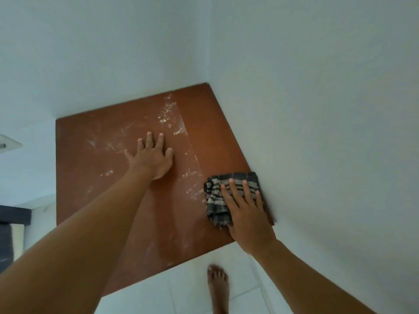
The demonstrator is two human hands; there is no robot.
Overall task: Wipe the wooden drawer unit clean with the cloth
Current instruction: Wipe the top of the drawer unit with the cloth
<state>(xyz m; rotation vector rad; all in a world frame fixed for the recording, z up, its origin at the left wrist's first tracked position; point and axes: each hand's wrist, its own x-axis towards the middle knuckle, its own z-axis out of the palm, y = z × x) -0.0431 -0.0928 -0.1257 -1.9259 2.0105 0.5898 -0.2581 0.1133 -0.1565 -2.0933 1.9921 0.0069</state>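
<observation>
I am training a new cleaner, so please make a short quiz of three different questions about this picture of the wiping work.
1. True or false: the right hand presses the checked cloth flat on the wooden top.
2. Where does the cloth lie? A) at the far left corner B) near the right edge, beside the wall C) on the floor
3. Fill in: the left hand rests with fingers ____ on the top, near the white dust.

Key: 1 true; 2 B; 3 spread.
</observation>
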